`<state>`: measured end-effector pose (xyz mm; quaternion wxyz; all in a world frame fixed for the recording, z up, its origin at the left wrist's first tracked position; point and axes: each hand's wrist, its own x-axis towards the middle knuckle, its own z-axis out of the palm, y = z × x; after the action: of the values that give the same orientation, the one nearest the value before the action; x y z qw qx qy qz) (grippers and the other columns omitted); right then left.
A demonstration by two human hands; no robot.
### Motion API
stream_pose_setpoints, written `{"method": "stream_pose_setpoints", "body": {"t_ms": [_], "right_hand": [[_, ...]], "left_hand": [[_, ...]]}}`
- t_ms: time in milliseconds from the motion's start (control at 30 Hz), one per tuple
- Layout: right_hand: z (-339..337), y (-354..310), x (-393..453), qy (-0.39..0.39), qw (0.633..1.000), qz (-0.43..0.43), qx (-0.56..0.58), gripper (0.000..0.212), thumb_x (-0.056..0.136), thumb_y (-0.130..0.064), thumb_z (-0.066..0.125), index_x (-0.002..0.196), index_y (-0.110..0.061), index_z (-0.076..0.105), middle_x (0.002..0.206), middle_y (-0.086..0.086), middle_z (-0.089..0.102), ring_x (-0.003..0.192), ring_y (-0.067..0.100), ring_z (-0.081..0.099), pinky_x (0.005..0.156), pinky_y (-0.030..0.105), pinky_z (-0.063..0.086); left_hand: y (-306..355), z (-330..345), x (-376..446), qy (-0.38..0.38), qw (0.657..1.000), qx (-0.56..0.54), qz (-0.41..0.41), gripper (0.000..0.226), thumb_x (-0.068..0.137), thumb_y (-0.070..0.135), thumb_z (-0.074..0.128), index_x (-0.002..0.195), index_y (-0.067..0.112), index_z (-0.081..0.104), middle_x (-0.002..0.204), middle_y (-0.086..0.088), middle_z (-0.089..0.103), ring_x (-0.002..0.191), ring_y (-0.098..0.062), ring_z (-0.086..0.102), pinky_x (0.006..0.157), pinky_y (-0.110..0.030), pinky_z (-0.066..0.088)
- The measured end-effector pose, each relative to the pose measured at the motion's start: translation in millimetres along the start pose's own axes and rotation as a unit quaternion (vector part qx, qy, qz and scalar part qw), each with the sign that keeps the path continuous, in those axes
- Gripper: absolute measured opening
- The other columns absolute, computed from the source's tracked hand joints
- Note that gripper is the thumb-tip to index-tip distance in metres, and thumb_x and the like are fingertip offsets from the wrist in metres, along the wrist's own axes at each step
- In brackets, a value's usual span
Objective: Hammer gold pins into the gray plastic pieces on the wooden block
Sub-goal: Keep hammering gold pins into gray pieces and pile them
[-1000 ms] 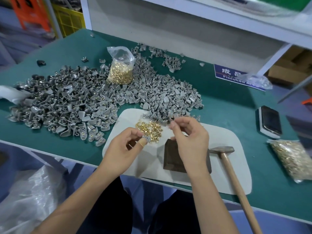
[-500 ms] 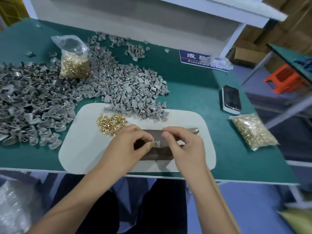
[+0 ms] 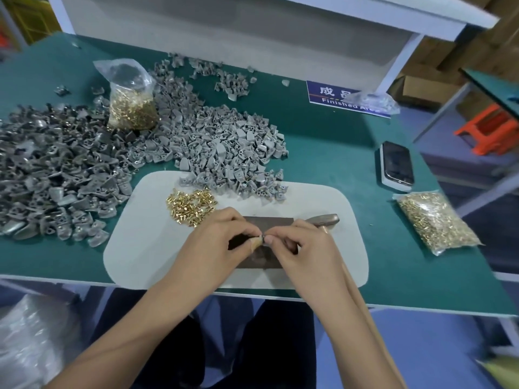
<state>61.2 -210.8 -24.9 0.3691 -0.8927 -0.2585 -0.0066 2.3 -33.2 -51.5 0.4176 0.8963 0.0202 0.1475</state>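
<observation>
I'm pinching one small gray plastic piece between my left hand and my right hand, fingertips of both curled onto it, right over the wooden block near the desk's front edge. The block's sitting on the white mat, with loose gold pins just behind my left hand. The hammer is lying beside the block, mostly under my right hand. The big gray pile is spreading toward the back-left corner.
</observation>
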Motion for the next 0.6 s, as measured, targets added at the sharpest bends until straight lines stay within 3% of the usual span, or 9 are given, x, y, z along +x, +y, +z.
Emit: {"method": "stream_pose_setpoints", "body": {"t_ms": [100,200,300,433,600], "right_hand": [[-3.0,-8.7,0.4,-0.003,0.998,-0.001,-0.062,0.01,0.089,-0.029,0.073,0.085,-0.037,0.075,0.064,-0.012,0.043,0.066,0.009,0.047,0.063,0.036,0.047],[-9.5,-17.5,4.2,-0.033,0.991,-0.009,-0.129,0.008,0.092,-0.035,0.067,0.09,-0.039,0.074,0.067,-0.013,0.046,0.071,0.007,0.046,0.061,0.032,0.042],[-14.1,-27.3,9.1,-0.066,0.975,-0.014,-0.212,0.016,0.097,-0.041,0.057,0.096,-0.037,0.072,0.084,-0.01,0.057,0.087,0.013,0.056,0.061,0.03,0.033],[-17.5,-37.1,12.0,-0.092,0.962,0.0,-0.255,0.024,0.101,-0.041,0.048,0.1,-0.033,0.07,0.1,-0.006,0.062,0.1,0.02,0.059,0.066,0.031,0.033],[-17.6,-42.8,16.4,-0.116,0.951,0.008,-0.285,0.025,0.103,-0.035,0.047,0.104,-0.031,0.072,0.104,-0.004,0.063,0.103,0.024,0.06,0.068,0.03,0.031]], "left_hand": [[0.4,0.2,0.0,0.002,1.0,-0.013,-0.003,0.011,0.085,0.031,0.078,0.091,0.04,0.077,0.087,0.016,0.057,0.087,-0.005,0.054,0.073,-0.023,0.04],[1.9,1.8,-1.8,0.011,1.0,-0.013,-0.013,0.012,0.086,0.027,0.078,0.092,0.038,0.077,0.088,0.015,0.058,0.088,-0.007,0.055,0.074,-0.03,0.045],[2.5,1.1,-3.2,0.02,0.999,0.014,-0.027,0.013,0.084,0.03,0.078,0.091,0.041,0.076,0.088,0.017,0.058,0.086,-0.004,0.053,0.066,-0.027,0.043],[4.1,0.1,-3.4,0.025,0.998,0.043,-0.035,0.013,0.083,0.033,0.078,0.089,0.043,0.075,0.089,0.019,0.058,0.083,0.002,0.052,0.062,-0.023,0.037],[4.4,0.0,-2.7,0.028,0.997,0.06,-0.034,0.012,0.082,0.032,0.078,0.09,0.041,0.076,0.088,0.02,0.058,0.081,0.002,0.052,0.06,-0.022,0.035]]}}
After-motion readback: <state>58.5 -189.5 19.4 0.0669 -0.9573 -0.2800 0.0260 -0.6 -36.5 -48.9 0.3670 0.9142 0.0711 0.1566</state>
